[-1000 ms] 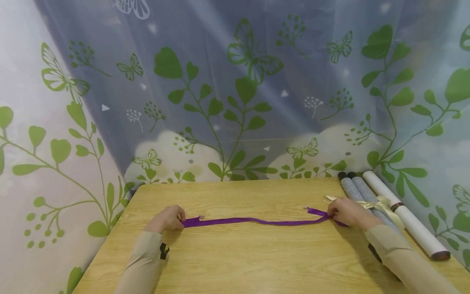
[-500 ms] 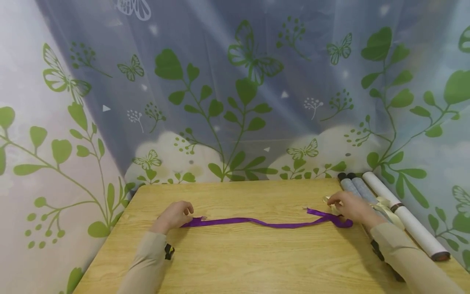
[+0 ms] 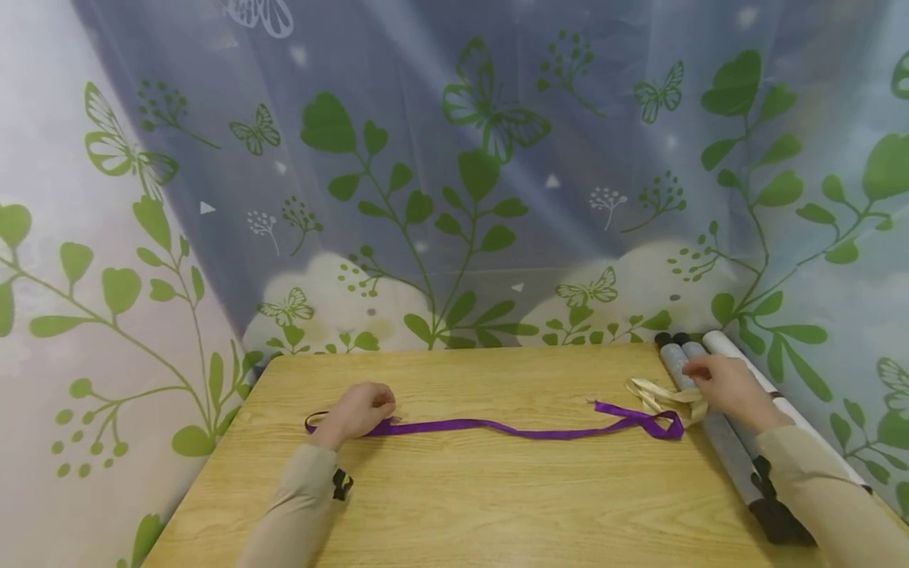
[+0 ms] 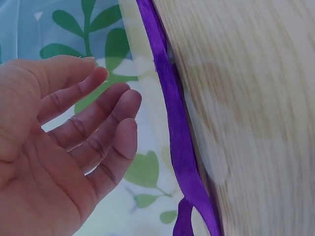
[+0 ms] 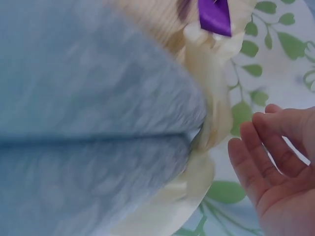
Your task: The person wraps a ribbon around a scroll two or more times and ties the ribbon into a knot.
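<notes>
A long purple ribbon [image 3: 547,435] lies stretched across the wooden table, looped at both ends. Above its left end hovers my left hand [image 3: 360,410], fingers loosely curved around nothing; the left wrist view shows the palm beside the ribbon [image 4: 174,108]. My right hand [image 3: 731,386] is over the rolls at the right, holding nothing. Two grey rolls [image 3: 719,442] with black ends lie there, and a cream ribbon [image 3: 656,396] passes around them. In the right wrist view, relaxed fingers stand beside the cream ribbon [image 5: 216,93] and the grey rolls [image 5: 98,83].
A white roll [image 3: 723,345] lies right of the grey ones, partly hidden by the right hand and arm. The wooden table [image 3: 497,505] meets a leaf-printed curtain [image 3: 398,315] along its back edge, and more printed cloth hangs at both sides.
Both hands have let go of the purple ribbon's ends. The left hand has moved slightly right and up; the right hand has moved right, over the rolls. The ribbon stays on the table.
</notes>
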Demonstrator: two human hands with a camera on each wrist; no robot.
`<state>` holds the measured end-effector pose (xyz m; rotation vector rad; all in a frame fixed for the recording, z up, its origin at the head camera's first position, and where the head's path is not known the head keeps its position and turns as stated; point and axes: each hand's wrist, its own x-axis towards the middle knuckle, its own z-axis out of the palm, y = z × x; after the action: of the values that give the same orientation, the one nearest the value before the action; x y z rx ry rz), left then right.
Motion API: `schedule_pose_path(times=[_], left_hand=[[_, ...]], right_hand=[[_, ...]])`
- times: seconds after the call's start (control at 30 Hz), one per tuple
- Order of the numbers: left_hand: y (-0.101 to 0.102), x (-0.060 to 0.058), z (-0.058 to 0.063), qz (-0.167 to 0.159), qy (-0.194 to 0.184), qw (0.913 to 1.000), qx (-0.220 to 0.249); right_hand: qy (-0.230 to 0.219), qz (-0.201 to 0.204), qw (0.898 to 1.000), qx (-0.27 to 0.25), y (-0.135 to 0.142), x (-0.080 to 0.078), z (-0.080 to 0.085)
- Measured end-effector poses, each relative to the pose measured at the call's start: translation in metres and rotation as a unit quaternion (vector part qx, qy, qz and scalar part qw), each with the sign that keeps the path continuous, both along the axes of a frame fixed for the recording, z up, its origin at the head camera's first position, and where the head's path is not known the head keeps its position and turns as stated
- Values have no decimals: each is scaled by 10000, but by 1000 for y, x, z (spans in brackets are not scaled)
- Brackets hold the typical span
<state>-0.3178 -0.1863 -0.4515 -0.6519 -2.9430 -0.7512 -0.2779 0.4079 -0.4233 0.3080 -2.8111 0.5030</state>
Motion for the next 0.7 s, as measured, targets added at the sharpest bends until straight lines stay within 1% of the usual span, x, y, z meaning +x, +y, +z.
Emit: schedule_pose_path(times=[0.1,0.17,0.3,0.37,0.53,0.7], left_hand=[[3,0,-1,-98,37,9999,26],[5,0,-2,-122,14,9999,44],[8,0,-2,-170,-54,9998,106],[10,0,-2,-219,-61,9996,137],[14,0,-2,-285,-51,9995,107],[17,0,-2,-253,-74,9996,139]], right_hand=[[-48,-199,9998,-48,12,4,-2],[44,-361,9993,-90,20,7,-3],[305,-564,9979,-130,36,14,-3],[290,-634,9975,-97,44,18,-3],[-434,-798,9959,46,59,27,2],[-746,-751,9940,284,69,32,3]])
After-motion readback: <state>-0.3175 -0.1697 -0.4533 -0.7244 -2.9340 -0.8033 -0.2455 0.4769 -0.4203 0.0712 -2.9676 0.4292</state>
